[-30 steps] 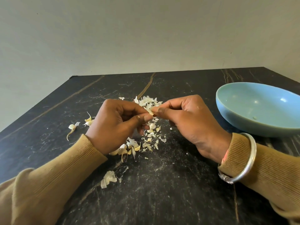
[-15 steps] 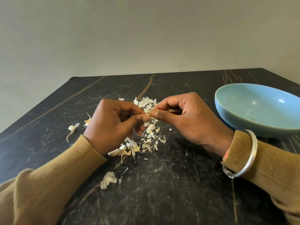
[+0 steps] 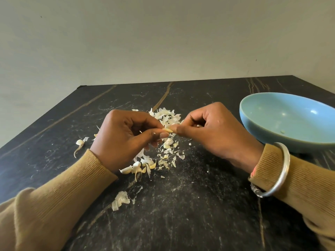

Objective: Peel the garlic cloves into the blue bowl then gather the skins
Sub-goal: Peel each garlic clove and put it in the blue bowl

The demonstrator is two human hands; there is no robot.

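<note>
Black veined stone tabletop (image 3: 199,214) runs past the frame. My smooth pale-blue ceramic bowl (image 3: 253,127), cut off at right, sits near my right hand (image 3: 213,134). That and my left hand (image 3: 125,140) pinch one yellowish garlic clove (image 3: 167,130), mostly hidden by fingertips, over papery white skins (image 3: 166,115).

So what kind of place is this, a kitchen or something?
Probably a home kitchen or dining spot, though little shows: a dark stone-look table against a bare wall, a blue bowl, and garlic skins scattered around a garlic clove being peeled.
</note>
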